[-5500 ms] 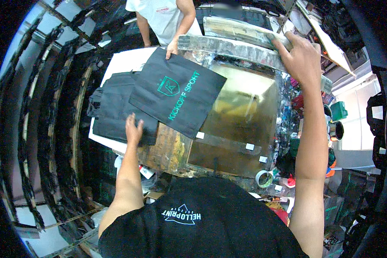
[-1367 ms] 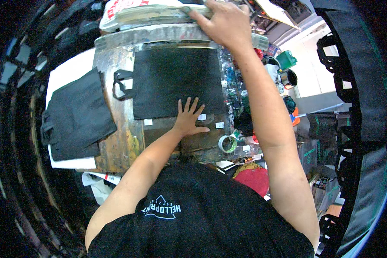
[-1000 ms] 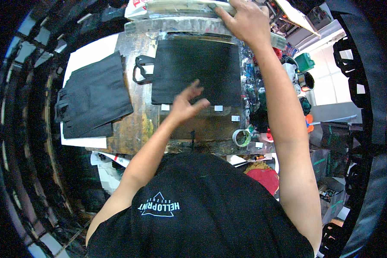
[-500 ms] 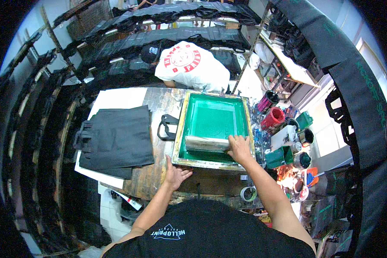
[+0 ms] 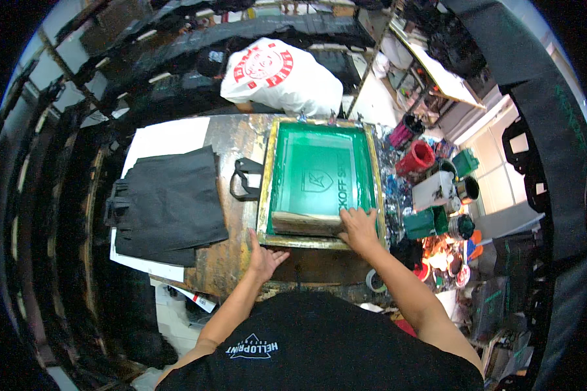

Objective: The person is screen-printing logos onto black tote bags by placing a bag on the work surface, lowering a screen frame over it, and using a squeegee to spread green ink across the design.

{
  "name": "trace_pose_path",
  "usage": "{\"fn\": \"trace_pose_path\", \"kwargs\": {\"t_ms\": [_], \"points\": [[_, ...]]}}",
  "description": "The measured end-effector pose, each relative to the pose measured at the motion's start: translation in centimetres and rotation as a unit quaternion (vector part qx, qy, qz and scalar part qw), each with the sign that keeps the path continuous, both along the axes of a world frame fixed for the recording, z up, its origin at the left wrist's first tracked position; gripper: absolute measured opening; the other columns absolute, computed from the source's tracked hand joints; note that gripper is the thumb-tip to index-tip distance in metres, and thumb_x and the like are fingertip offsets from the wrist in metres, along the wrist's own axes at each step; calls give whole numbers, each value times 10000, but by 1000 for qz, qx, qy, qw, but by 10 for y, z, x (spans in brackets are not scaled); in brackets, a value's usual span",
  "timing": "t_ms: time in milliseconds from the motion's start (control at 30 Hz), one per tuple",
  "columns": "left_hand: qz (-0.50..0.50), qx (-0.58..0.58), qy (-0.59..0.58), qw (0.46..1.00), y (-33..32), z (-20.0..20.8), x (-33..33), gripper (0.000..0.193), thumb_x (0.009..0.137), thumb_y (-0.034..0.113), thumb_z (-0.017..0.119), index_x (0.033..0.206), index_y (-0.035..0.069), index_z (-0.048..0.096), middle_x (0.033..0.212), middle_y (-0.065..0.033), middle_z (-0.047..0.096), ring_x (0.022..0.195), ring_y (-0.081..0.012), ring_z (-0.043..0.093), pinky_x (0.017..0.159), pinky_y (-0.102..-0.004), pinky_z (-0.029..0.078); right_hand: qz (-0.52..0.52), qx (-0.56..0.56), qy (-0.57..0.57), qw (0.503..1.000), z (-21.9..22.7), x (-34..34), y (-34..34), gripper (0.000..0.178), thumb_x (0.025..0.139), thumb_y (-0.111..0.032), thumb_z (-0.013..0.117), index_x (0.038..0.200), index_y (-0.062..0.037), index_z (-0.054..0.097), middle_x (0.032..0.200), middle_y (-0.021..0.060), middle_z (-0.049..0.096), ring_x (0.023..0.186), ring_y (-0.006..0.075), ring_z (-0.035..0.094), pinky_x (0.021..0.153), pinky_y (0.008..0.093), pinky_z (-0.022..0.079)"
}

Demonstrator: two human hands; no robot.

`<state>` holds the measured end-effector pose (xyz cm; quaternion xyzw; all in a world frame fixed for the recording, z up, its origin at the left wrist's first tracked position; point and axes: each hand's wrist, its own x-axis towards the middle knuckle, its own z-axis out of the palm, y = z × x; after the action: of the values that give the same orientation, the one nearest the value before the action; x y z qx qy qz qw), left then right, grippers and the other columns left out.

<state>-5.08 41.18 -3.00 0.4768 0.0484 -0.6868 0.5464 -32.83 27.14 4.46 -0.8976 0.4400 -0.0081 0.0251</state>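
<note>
A printing screen (image 5: pixel 263 215) in an ink-stained wooden frame lies on the table, its mesh coated with green ink. A shield design and lettering show through the mesh. Near the frame's close side, a wood-handled squeegee (image 5: pixel 303 223) rests across the ink. My right hand (image 5: pixel 360 229) is closed over the squeegee's right end. At the frame's near left corner, my left hand (image 5: pixel 265 262) is open, thumb up and fingers stretched out below the edge. A black bag handle (image 5: pixel 236 184) sticks out left of the frame; any bag beneath is hidden.
Black fabric bags (image 5: pixel 169 202) lie stacked on a white board at left. Ink containers, including a red bucket (image 5: pixel 419 158) and a green tub (image 5: pixel 425 223), crowd the right side. Across the table bends a person in a white shirt (image 5: pixel 284 81). Dark racks surround the space.
The squeegee has come closer to the frame's near side, with my right hand on it. The shield and lettering now show in the mesh. My left hand stays at the corner; the view has shifted.
</note>
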Motion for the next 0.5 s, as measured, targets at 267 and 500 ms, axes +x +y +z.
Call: {"fn": "trace_pose_path", "kwargs": {"t_ms": [267,500], "points": [[-29,-23,-6,999,-1,19,-1,1247,838,948,329,1643,50,11,1667,-285,123,1483,-538,269,1192,-547,334,-13,-36,-18,999,-16,19,-63,646,696,-269,896,1244,-160,571,1084,61,644,1097,275,597,951,573,356],[-45,-7,2,999,-5,28,0,1216,850,941,280,1642,40,85,1644,-280,232,1485,-495,308,1190,-525,343,-18,-66,-35,997,-47,43,-175,664,702,-282,896,1249,-157,543,1098,65,633,1101,285,590,976,589,342]]}}
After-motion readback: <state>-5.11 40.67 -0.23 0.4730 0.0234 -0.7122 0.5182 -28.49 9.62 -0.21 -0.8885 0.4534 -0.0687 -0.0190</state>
